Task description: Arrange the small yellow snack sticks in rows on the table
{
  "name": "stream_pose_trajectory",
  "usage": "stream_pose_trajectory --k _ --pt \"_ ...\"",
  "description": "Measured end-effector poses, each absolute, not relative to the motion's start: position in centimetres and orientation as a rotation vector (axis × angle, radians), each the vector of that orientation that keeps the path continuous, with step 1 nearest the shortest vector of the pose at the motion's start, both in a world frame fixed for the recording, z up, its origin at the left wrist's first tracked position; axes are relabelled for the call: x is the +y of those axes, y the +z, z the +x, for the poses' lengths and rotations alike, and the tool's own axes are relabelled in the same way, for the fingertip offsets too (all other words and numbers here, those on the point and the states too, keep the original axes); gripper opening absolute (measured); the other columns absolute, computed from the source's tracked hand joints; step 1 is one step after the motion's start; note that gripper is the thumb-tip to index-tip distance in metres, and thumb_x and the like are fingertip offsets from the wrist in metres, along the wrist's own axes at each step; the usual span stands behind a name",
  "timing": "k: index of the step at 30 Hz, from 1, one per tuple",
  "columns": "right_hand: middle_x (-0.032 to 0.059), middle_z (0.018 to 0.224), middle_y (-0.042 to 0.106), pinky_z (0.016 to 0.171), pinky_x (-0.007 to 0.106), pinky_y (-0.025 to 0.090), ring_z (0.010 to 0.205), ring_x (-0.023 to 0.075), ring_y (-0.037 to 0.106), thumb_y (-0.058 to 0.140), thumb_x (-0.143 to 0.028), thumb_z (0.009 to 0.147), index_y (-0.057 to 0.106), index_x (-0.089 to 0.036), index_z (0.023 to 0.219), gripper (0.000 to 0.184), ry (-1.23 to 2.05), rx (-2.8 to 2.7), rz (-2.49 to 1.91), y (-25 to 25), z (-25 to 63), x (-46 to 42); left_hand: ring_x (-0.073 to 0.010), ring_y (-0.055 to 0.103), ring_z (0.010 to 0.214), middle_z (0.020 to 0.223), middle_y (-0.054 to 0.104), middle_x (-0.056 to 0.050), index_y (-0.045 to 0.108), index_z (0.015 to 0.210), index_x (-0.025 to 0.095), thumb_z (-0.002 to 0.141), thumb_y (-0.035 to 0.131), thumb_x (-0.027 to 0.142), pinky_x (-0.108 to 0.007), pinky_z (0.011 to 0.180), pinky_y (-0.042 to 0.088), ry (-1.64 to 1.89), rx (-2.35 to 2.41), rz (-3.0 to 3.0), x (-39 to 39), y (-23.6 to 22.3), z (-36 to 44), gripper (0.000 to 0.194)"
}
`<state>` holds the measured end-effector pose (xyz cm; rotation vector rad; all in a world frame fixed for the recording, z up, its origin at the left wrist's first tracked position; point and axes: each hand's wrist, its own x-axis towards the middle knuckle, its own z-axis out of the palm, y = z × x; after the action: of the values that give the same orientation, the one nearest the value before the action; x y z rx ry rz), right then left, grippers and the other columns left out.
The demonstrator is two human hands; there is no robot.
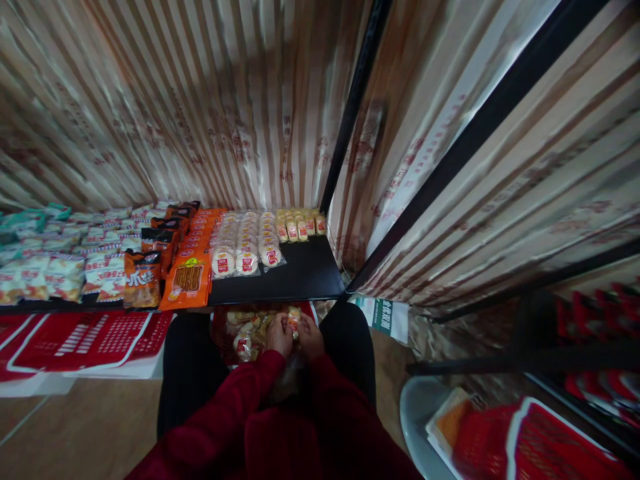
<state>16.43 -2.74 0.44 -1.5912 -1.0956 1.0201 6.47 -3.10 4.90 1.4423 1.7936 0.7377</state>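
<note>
Item: one small packet [294, 313], pale yellow, with a reddish patch on its front and a slight sheen to its wrapping; any print was too small to read. Position: over the red basket [314, 311], between the person's knees, just below the front edge of the black shelf [300, 270].

Grip: the left hand [280, 337] pinched the packet from one side and the right hand [311, 339] from the other, the fingertips close together.

Basket contents: a loose heap of clear-wrapped pieces, among them a round white cake [243, 345] with a red label; the rest were yellowish and blurred.

Shelf stock, right to left: a block of small yellow packets [301, 230] with red labels, resembling the held piece; three rows of round white cakes [246, 257], clear-wrapped and red-labelled; a row of flat orange bags [194, 250]; black-and-orange bags [143, 273]; and many pale bags [65, 275], closely packed.
</note>
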Motion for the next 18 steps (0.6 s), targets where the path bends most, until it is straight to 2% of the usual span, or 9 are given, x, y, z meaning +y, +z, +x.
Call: stream_pose_trajectory --k 7,13,18 --pt "0.0082 0.097 0.062 0.073 0.029 0.054 0.076 0.0157 0.064 0.052 -0.034 0.071 0.059 -0.018 0.111 0.044 0.874 -1.184 -1.605 1.9 17.6 -2.9 -0.0132 0.057 0.083 0.093 0.058 -0.007 0.052 0.092 0.016 0.076 0.044 0.012 -0.027 0.081 0.045 0.965 1.666 1.496 -2.9 6.3 7.3 0.018" --pt "0.0113 0.109 0.057 0.076 0.030 0.053 0.082 0.0161 0.062 0.049 -0.038 0.075 0.053 -0.017 0.117 0.047 0.817 -1.193 -1.606 3.8 17.7 -1.9 -0.0135 0.058 0.086 0.094 0.057 -0.006 0.052 0.093 0.016 0.077 0.045 0.014 -0.027 0.083 0.046 1.067 1.653 1.495 -2.0 8.1 8.0 0.018" --pt "0.0100 0.102 0.061 0.079 0.031 0.052 0.087 0.0177 0.062 0.053 -0.034 0.073 0.051 -0.017 0.111 0.041 0.841 -1.128 -1.521 5.7 17.7 -0.6 -0.0127 0.057 0.087 0.094 0.056 -0.005 0.051 0.091 0.018 0.076 0.045 0.010 -0.027 0.085 0.046 1.110 1.667 1.481 -0.4 8.9 8.4 0.018"
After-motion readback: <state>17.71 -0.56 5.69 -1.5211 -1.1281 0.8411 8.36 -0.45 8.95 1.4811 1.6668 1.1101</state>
